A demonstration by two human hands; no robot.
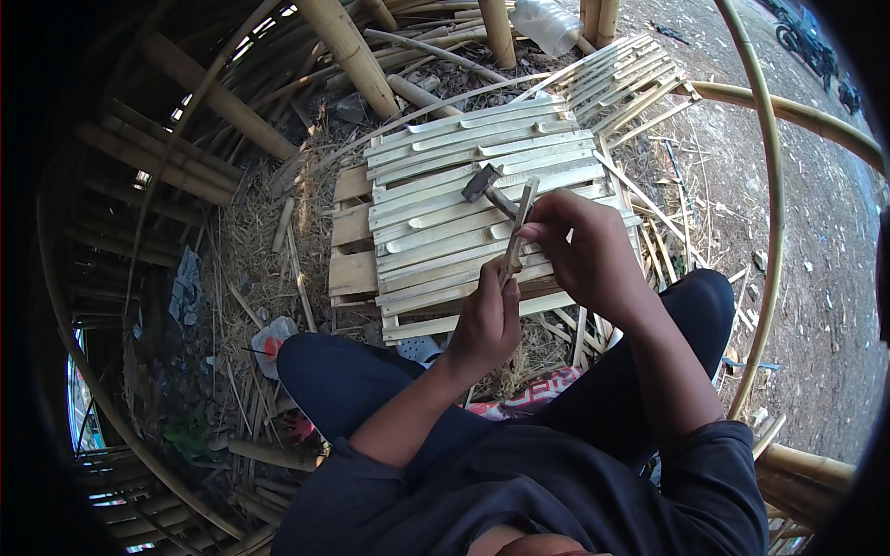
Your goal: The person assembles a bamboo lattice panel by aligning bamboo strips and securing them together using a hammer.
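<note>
My left hand (488, 320) is closed round the lower end of a short split bamboo piece (520, 218), which stands tilted upward above the slatted panel. My right hand (584, 243) has its thumb and fingers pinched against the side of the same piece; anything small between those fingertips is hidden. A hammer (480, 183) with a dark metal head lies on the bamboo slat panel (417, 222) just beyond my hands. Part of its handle is behind the bamboo piece. The panel is made of pale strips laid side by side, with gaps between some.
A wooden board base (352, 227) supports the panel between my knees. Another slatted bamboo panel (621, 79) lies beyond it at the right. Bamboo poles (348, 51) stand at the back, and a bent pole (768, 185) curves along the right. Loose strips and straw litter the ground.
</note>
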